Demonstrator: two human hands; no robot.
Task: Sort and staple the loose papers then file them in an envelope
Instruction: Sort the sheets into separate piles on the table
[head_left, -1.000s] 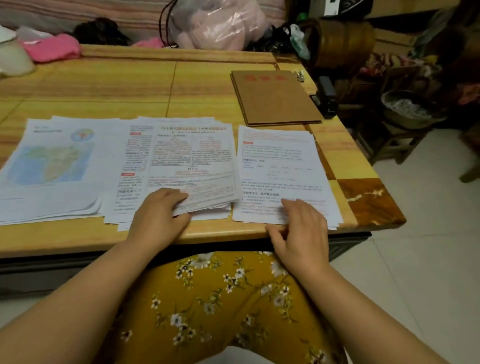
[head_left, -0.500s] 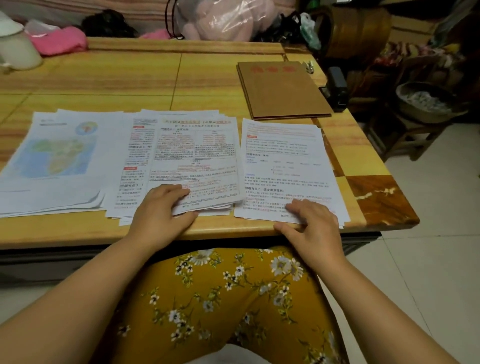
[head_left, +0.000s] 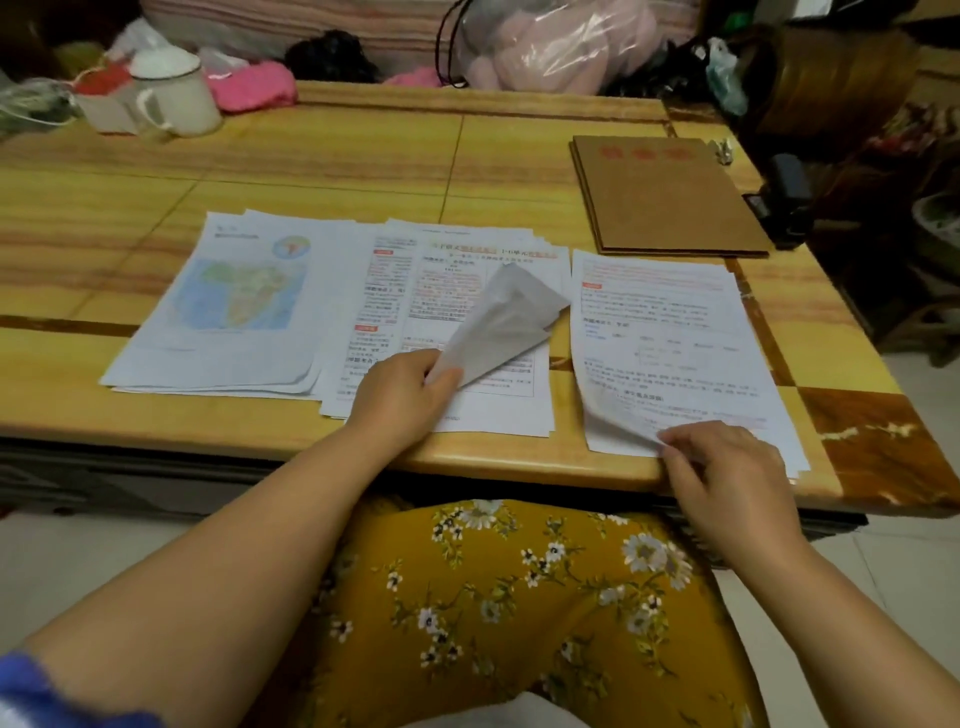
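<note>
Change since earlier frames: both hands, flat on the paper stacks before, now lift sheet corners; view has tilted so the far edge of the surface shows.
Left hand (head_left: 402, 397): pinches the near right corner of the top sheet (head_left: 501, 322) of the middle stack (head_left: 467, 332); sheet curled up and over, blank underside showing.
Right hand (head_left: 727, 478): fingertips pinch the near left corner of the top sheet of the right stack (head_left: 670, 343); corner raised only slightly.
Stacks: three along the near edge of the surface (head_left: 311, 150); map stack (head_left: 228, 306) leftmost, untouched.
Envelope (head_left: 670, 197): brown, flat, near the far right corner, just beyond the right stack, closed as far as visible.
Stapler (head_left: 784, 202): dark object at the right edge beside the envelope; identity judged, not certain.
Step in hand (judgement): sorting, checking pages under the top sheets.
Method note: lift one sheet at a time by the corner; press the rest of the stack down so it does not slide off the near edge.
Risk: right stack overhangs the near edge slightly; a hard pull could spill it.
Remaining: stapling and filing not yet begun.
</note>
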